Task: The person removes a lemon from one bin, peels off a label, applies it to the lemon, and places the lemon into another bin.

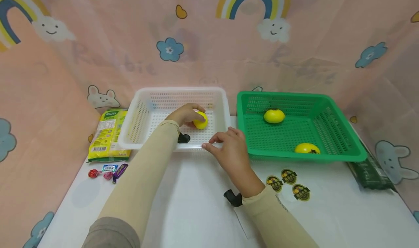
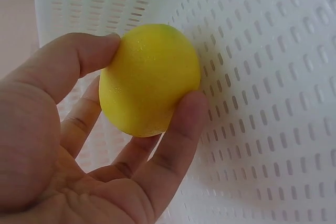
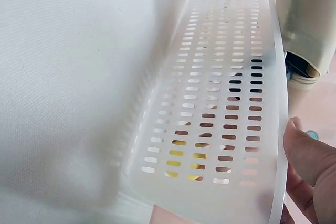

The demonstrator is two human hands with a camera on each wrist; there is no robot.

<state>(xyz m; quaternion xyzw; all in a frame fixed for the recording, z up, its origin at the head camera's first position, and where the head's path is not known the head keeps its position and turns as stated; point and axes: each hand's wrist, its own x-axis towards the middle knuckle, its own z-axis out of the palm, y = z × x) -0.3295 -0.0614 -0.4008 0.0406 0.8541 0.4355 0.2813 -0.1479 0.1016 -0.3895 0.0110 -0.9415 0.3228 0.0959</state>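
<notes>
Inside the white basket (image 1: 131,145), my left hand (image 1: 186,115) holds a yellow lemon (image 2: 149,80) between thumb and fingers. The left wrist view shows the lemon close to the perforated wall or floor; I cannot tell whether it touches. My right hand (image 1: 230,151) grips the front rim of the white basket near its right corner, thumb (image 3: 304,150) on the rim. To the right, a green basket (image 1: 288,133) contains a lemon (image 1: 274,116) near the back and another lemon (image 1: 304,147) at the front, with a dark sticker showing on it.
Three round black-and-yellow stickers (image 1: 301,192) lie before the green basket. A yellow-green packet (image 1: 106,135) and several wrapped sweets (image 1: 109,168) are at the left. A dark green packet (image 1: 373,173) lies at the right. Patterned pink cloth (image 1: 203,30) stands behind.
</notes>
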